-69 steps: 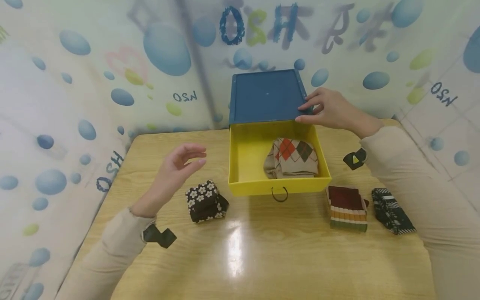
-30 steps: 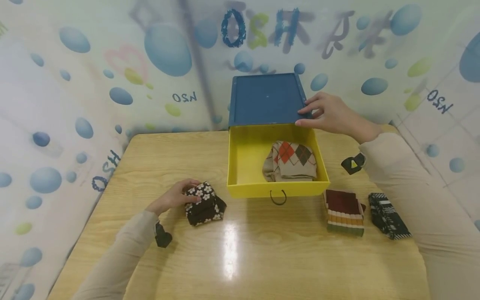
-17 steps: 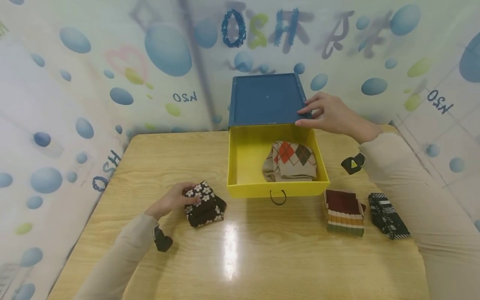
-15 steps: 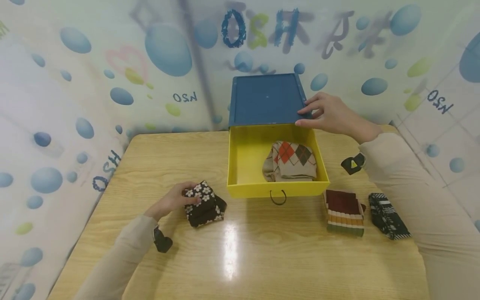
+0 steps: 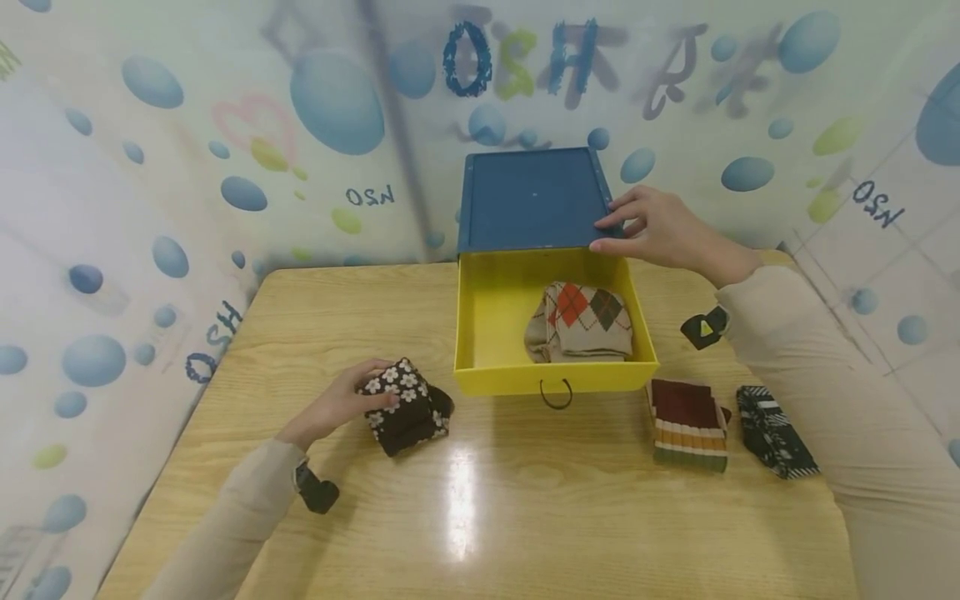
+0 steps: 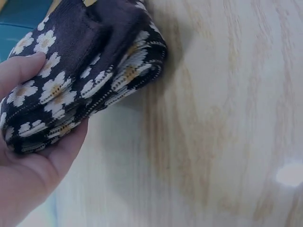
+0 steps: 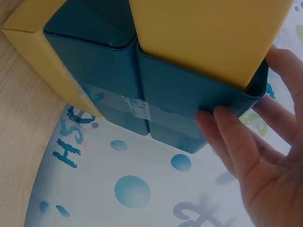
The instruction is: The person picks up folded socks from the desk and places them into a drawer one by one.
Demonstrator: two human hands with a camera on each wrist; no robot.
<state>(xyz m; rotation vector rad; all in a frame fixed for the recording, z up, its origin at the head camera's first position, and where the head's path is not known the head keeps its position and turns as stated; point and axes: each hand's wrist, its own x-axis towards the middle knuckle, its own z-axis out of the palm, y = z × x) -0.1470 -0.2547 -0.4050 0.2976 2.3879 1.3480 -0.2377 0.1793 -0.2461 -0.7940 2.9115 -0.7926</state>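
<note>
My left hand (image 5: 341, 408) pinches folded black socks with white flowers (image 5: 401, 417), thumb on top and fingers underneath in the left wrist view. The socks tilt over the table, left of the drawer. My right hand (image 5: 660, 229) holds the right edge of the blue box (image 5: 536, 200), with fingertips against its wall in the right wrist view. A yellow drawer (image 5: 495, 312) stands pulled out of this box. Beige argyle socks (image 5: 596, 321) lie folded in the right part of the drawer; its left part shows bare floor.
Folded maroon striped socks (image 5: 688, 425) and dark patterned socks (image 5: 776, 433) lie on the wooden table (image 5: 570, 517), right of the drawer. A second blue casing (image 7: 99, 61) is taped beside the held one in the right wrist view. Behind stands a patterned wall (image 5: 300, 217).
My left hand came down from above onto the flowered socks and took hold of them; they have since turned and shifted slightly left. My right hand stays on the blue box.
</note>
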